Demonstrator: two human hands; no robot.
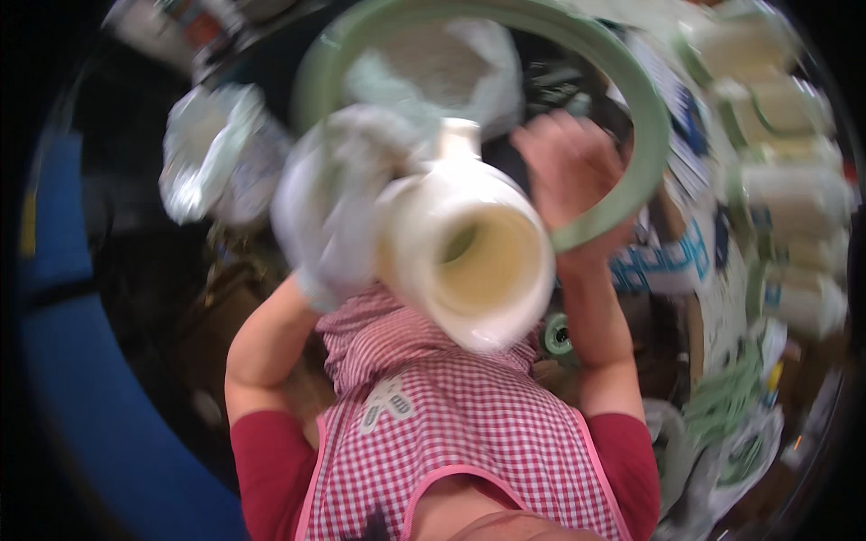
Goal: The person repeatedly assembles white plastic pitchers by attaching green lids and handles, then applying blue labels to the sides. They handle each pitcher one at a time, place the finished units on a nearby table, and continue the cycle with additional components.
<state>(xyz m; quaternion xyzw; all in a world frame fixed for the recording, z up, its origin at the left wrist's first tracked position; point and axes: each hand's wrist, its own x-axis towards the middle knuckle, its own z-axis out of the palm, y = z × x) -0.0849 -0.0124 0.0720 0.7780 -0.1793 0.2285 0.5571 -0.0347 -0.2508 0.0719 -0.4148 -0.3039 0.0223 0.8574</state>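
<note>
My left hand, in a white glove, is closed on the side of a cream jug-like vessel. Its wide mouth and pointed lip face up toward me, and a short stub sticks out at its far side. A large pale green loop arches over both hands and meets the vessel's right side; motion blur hides how it is fastened. Bare and blurred, my right hand is apart from the vessel with its fingers stretched out. The loop crosses in front of its wrist.
Several similar cream vessels with green parts line the right side. Below them lie green strips and a clear plastic bag. Plastic-lined containers stand ahead and at the left. A blue panel runs along the left.
</note>
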